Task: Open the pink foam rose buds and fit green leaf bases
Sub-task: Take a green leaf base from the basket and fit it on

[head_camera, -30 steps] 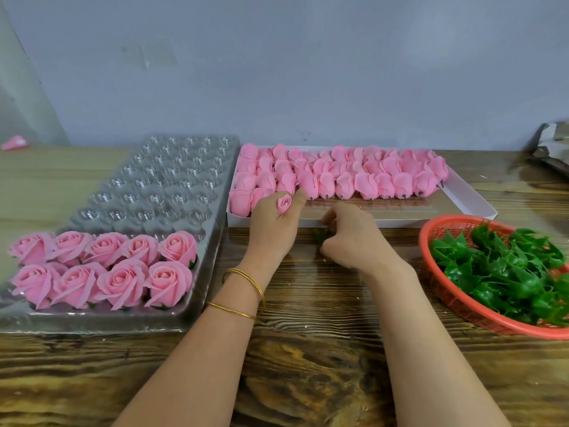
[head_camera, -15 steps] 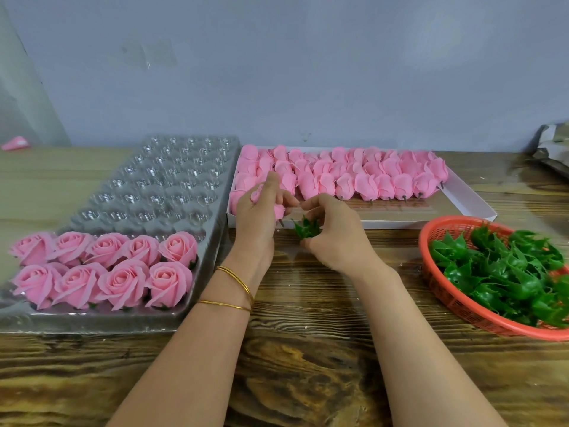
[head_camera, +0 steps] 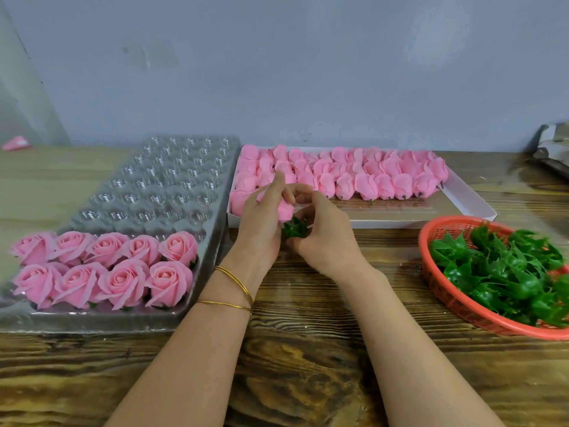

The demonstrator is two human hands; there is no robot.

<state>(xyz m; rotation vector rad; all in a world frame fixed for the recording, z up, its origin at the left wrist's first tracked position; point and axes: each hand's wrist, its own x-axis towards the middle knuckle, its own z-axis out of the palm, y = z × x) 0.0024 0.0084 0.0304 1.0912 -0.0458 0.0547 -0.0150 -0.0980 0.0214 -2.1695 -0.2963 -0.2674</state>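
One pink foam bud (head_camera: pixel 284 211) is in mid-air just in front of the white box (head_camera: pixel 462 200), held by the left hand (head_camera: pixel 261 223) w/ thumb and fingers curled round its sides, one finger poking straight up. Right under it, touching or v. nearly, is a green leaf base (head_camera: pixel 296 228), pinched from below and the side by the right hand (head_camera: pixel 323 232), leaf points facing up twd the bud. Can't tell if the bud's stub is in the base, as fingers hide the join. Handling, my guess: the foam is feather-light and soft, and it dents and tears easily. So hold it low round the body, not by the petal tips, and use min. squeeze. The base looks like thin glossy plastic, springy, prob. a bit slick. Best gripped at the cup underneath so the points stay free to spread. Push straight along the stub, no hard twisting, or the petals will crush. Behind, the box holds rows of closed buds (head_camera: pixel 369 177), dark stubs showing on the near row. To the right, a red basket (head_camera: pixel 431 257) is heaped w/ spare leaf bases (head_camera: pixel 498 272). To the left is a clear blister tray (head_camera: pixel 154 186) w/ two near rows of opened roses (head_camera: pixel 107 266). Thin gold bangles (head_camera: pixel 234 282) on the left wrist. All on a wood table (head_camera: pixel 308 365).
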